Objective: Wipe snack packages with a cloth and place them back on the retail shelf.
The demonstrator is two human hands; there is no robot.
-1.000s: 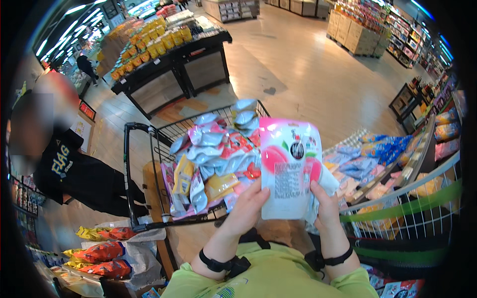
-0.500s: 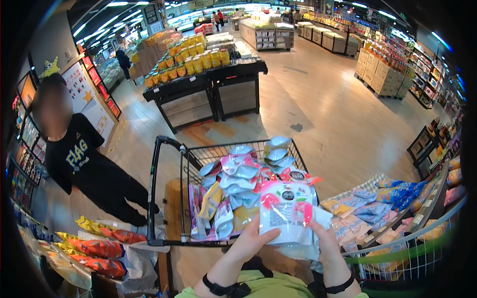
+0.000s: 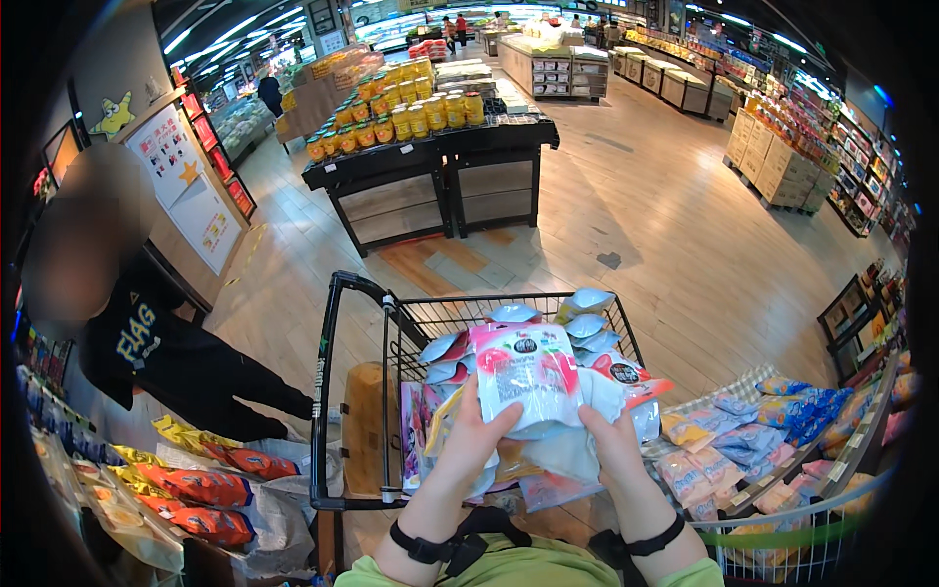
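Tan flr (image 3: pixel 675 245), blk jar stand (image 3: pixel 494 143); pouch (image 3: pixel 533 372) abv cart (image 3: pixel 321 421).

Two hands (image 3: pixel 479 421) (image 3: pixel 610 446), one black cart (image 3: pixel 320 421)

From here I see heaped pouches (image 3: pixel 589 325) just beyond the fingers (image 3: pixel 501 425), blocking a way down into the cart (image 3: pixel 389 421). Left of the fingers its handle (image 3: pixel 320 391) bars me; above them, open air.

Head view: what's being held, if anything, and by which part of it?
A pink-and-white pouch, by its lower corners: left grip at left, right grip at right. Whether white packs beneath are held too can't be told.
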